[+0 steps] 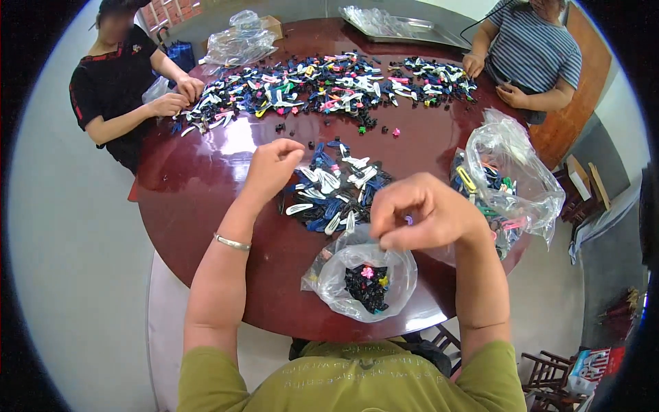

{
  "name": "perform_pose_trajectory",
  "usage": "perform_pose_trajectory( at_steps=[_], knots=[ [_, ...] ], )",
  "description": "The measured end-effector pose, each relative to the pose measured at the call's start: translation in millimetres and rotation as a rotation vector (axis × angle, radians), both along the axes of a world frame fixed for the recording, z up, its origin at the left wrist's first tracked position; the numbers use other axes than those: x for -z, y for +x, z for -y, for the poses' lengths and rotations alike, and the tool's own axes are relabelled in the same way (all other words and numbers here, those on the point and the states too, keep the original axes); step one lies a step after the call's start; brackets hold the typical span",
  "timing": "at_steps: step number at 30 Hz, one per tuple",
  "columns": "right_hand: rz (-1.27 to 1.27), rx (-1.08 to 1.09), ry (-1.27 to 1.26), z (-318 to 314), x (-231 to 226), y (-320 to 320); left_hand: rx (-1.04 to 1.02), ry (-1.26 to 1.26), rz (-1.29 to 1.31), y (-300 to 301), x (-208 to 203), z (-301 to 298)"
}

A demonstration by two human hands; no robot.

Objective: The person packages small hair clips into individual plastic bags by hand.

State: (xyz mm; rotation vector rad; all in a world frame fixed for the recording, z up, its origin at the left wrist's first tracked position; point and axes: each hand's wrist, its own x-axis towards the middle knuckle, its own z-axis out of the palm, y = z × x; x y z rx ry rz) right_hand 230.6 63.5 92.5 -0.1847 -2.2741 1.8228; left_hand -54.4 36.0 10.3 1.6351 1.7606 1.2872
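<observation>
My left hand (273,167) is closed in a pinch over the left edge of a small pile of snap hair clips (328,180), mostly white, navy and black. Whatever its fingertips hold, if anything, is hidden. My right hand (423,211) is curled shut to the right of that pile, above the right side of an opened clear plastic bag (328,278). A small purple piece (409,220) shows in the gap of its fingers; whether they grip it cannot be told. Small black claw clips (364,292) fill the bag's bottom, with a pink flower-shaped clip (367,272) on top.
A long heap of mixed hair clips (329,86) spreads across the far side of the round table (199,206). At right lies a larger clear bag (511,165) of clips. Two people work at the far left and far right. A metal tray (412,31) sits behind.
</observation>
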Motion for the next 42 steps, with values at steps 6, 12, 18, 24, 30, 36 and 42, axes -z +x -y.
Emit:
perform_pose_trajectory(
  at_steps=[6, 12, 18, 24, 30, 36, 42],
  knots=[
    [-0.032, 0.575, 0.638, -27.1, 43.1, -23.5, -0.149, 0.182, -0.464, -6.3, 33.5, -29.2],
    [0.01, 0.678, 0.931, -52.3, 80.8, -24.7, 0.061, 0.221, -0.696, 14.9, 29.6, -48.2],
    [0.078, 0.609, 0.922, -51.6, 86.9, -25.4, 0.012, 0.089, -0.81, 24.2, 14.7, -41.2],
    [0.109, 0.575, 0.964, -52.4, 86.8, -29.4, -0.025, 0.132, -0.723, 26.8, 16.2, -19.1],
    [-0.21, 0.646, 0.947, -41.9, 87.6, -54.9, -0.015, 0.182, -0.397, 19.5, 18.4, -11.4],
    [-0.098, 0.574, 0.963, -47.9, 80.8, -81.2, 0.029, 0.155, -0.315, 12.3, 21.0, -9.8],
    [0.123, 0.529, 0.961, -60.8, 67.7, -105.6, 0.028, 0.138, -0.385, 15.0, 18.6, -8.9]
  ],
)
